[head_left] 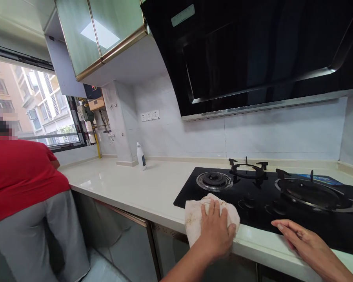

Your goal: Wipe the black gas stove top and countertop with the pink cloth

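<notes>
A white cloth [193, 219] with brownish stains lies over the front left edge of the black gas hob [188, 192]. My left hand [216, 227] presses on it from above, fingers bent over the fabric, and part of the cloth hangs past the counter edge. To the right, my right hand [302, 239] hovers by the hob's front edge, its fingers together and the thumb against them, with nothing visible in it. The left burner [214, 180] has no pan support on it. One black pan support [248, 171] stands behind, between the burners; the right burner [314, 194] has its own.
A white bottle [141, 157] stands on the pale countertop [161, 182] near the wall. The black range hood [253, 58] slants overhead beside green cabinets [114, 23]. At the left, a person in a red top [23, 172] leans over the counter by the window [47, 105].
</notes>
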`<state>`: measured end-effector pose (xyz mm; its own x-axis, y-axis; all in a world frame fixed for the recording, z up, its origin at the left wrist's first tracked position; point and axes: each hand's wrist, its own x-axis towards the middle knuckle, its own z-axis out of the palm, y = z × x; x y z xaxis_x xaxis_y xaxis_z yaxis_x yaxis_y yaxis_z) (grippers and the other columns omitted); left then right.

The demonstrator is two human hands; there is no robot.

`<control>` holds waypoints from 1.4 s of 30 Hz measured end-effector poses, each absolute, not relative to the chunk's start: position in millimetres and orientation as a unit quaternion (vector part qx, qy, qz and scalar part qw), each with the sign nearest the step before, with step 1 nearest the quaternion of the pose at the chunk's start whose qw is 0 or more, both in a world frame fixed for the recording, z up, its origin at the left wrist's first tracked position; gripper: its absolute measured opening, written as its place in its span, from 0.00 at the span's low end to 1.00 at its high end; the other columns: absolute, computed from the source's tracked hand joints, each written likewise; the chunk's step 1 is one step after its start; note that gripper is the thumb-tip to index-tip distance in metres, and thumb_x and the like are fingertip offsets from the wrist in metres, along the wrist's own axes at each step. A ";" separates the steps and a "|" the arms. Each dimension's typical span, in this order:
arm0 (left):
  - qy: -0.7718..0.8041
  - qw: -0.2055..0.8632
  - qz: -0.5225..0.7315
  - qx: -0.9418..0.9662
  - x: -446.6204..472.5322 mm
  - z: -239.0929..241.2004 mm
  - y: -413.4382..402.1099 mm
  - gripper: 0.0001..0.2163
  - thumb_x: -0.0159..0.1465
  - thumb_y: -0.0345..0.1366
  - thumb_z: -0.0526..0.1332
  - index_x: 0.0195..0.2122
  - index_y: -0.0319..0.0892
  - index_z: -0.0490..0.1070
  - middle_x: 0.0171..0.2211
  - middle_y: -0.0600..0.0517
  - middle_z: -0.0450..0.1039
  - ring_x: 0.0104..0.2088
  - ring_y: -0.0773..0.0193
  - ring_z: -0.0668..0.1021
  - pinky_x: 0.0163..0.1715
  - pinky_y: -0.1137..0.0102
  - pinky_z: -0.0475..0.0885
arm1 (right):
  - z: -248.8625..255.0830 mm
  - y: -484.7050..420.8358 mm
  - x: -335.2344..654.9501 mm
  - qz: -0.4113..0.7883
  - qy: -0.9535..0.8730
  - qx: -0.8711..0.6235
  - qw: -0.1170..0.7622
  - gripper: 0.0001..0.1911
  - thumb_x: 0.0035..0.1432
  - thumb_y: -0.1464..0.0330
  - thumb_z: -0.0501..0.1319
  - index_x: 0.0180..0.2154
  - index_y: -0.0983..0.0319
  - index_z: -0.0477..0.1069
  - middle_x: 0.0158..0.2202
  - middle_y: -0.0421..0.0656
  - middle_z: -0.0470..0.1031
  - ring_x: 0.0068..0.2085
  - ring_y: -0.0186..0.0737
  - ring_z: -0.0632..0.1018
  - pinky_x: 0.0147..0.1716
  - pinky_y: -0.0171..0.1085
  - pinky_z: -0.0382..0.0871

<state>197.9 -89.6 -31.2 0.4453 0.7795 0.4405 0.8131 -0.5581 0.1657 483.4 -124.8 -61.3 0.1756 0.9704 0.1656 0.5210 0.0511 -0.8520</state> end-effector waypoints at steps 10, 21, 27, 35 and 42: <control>-0.369 -0.026 -0.313 -0.875 257.3 -42.9 -118.6 0.26 0.71 0.51 0.55 0.66 0.44 0.64 0.71 0.40 0.55 0.72 0.45 0.54 0.70 0.38 0.47 | -55.7 -127.5 486.2 0.304 -0.588 -0.620 0.422 0.37 0.56 0.38 0.54 0.50 0.60 0.75 0.21 0.36 0.65 0.24 0.37 0.66 0.24 0.37 0.58; -0.342 -0.021 -0.388 -0.855 249.0 -39.3 -122.7 0.20 0.66 0.38 0.61 0.59 0.58 0.71 0.62 0.53 0.71 0.65 0.50 0.67 0.68 0.42 0.53 | -50.1 -138.1 469.3 0.157 -0.696 -0.591 0.378 0.26 0.60 0.44 0.58 0.54 0.45 0.76 0.62 0.39 0.70 0.50 0.46 0.78 0.46 0.39 0.74; -0.291 -0.025 -0.460 -0.839 239.4 -34.5 -122.9 0.16 0.66 0.35 0.61 0.55 0.49 0.74 0.55 0.47 0.76 0.56 0.57 0.76 0.65 0.49 0.60 | -54.9 -139.1 463.7 0.087 -0.723 -0.591 0.346 0.25 0.62 0.45 0.57 0.58 0.43 0.72 0.67 0.36 0.64 0.61 0.48 0.72 0.59 0.45 0.67; -0.435 0.063 -0.454 -0.775 159.1 -50.4 -119.9 0.13 0.67 0.32 0.58 0.50 0.49 0.77 0.56 0.44 0.75 0.58 0.51 0.75 0.64 0.43 0.59 | -45.1 -145.2 453.7 0.083 -0.707 -0.624 0.324 0.22 0.63 0.43 0.54 0.48 0.45 0.76 0.60 0.36 0.69 0.41 0.40 0.79 0.40 0.37 0.73; -0.477 0.099 -0.459 -0.743 141.5 -76.4 -114.7 0.14 0.70 0.39 0.58 0.54 0.58 0.75 0.57 0.50 0.75 0.57 0.52 0.75 0.65 0.43 0.55 | -52.3 -141.7 453.6 0.061 -0.700 -0.628 0.336 0.23 0.62 0.43 0.53 0.45 0.46 0.78 0.60 0.36 0.70 0.50 0.44 0.78 0.46 0.39 0.73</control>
